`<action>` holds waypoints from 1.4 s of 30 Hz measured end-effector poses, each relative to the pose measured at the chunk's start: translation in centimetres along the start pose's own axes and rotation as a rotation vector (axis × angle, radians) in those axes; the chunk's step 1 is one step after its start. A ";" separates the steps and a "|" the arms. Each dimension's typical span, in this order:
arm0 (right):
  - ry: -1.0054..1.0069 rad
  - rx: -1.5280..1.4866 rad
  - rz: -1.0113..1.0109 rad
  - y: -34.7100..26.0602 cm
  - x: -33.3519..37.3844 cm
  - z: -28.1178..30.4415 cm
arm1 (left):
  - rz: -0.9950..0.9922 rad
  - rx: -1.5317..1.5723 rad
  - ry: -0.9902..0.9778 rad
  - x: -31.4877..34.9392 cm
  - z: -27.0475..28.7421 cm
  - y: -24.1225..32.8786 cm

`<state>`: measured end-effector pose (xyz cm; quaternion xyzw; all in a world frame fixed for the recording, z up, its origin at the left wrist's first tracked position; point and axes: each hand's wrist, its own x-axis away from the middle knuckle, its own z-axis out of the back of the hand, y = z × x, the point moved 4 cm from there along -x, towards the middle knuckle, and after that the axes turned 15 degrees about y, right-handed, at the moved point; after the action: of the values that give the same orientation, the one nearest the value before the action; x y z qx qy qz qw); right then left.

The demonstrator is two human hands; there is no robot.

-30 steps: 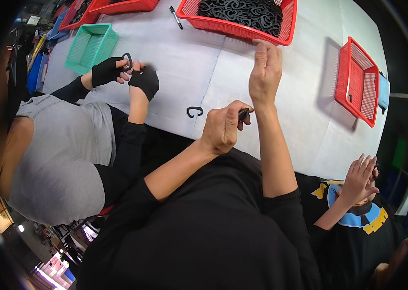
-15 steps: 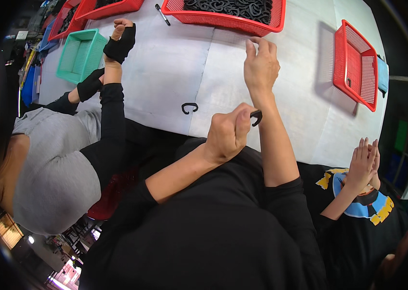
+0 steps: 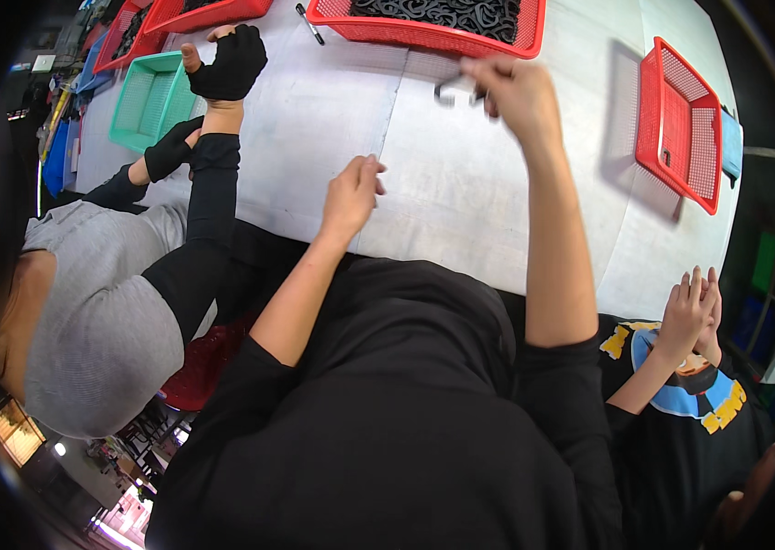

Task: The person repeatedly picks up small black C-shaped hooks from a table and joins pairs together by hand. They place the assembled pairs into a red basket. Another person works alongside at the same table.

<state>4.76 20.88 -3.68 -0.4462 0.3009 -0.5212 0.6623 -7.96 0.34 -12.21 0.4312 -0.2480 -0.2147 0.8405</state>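
My right hand (image 3: 520, 96), blurred by motion, is raised over the table just in front of the red basket of black pieces. Its fingers are closed on a black C-shaped piece (image 3: 445, 91), which sticks out to the left of the fingertips. Near the table's front edge is my left hand (image 3: 353, 197), its fingers curled together. Whatever those fingers hold, if anything, is hidden. The red basket (image 3: 424, 37) at the far side is full of similar black curved pieces (image 3: 461, 16).
A pen (image 3: 310, 24) lies left of the full basket. At the right stands another red basket (image 3: 679, 124) with a small dark piece inside. A green basket (image 3: 144, 101) is at the left, beside a co-worker's black-gloved hand (image 3: 230, 66). Another person's hands (image 3: 692, 312) are at the right.
My left hand has moved left and away from me to where a black C-shaped piece lay; that piece no longer shows. My right hand has shifted slightly right and now holds a C-shaped piece.
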 end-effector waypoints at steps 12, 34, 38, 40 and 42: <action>-0.020 -0.167 -0.139 6.6 0.1 -1.6 | -0.384 -0.566 -0.037 0.5 2.3 -7.0; -0.234 -0.492 -0.110 3.6 12.5 4.4 | 0.127 0.436 -0.375 6.7 -1.2 9.8; -0.240 -0.585 -0.293 3.7 13.6 3.8 | 0.198 0.536 -0.383 7.5 0.1 9.9; -0.229 -0.576 -0.349 3.6 14.0 3.2 | 0.180 0.503 -0.392 7.5 0.8 9.2; -0.289 -0.578 -0.400 3.5 14.4 2.6 | 0.178 0.481 -0.396 7.4 1.4 8.5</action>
<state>12.45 8.02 -4.82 -0.7336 0.2459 -0.4653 0.4300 -1.73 -0.29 -2.73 0.5441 -0.4871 -0.1555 0.6653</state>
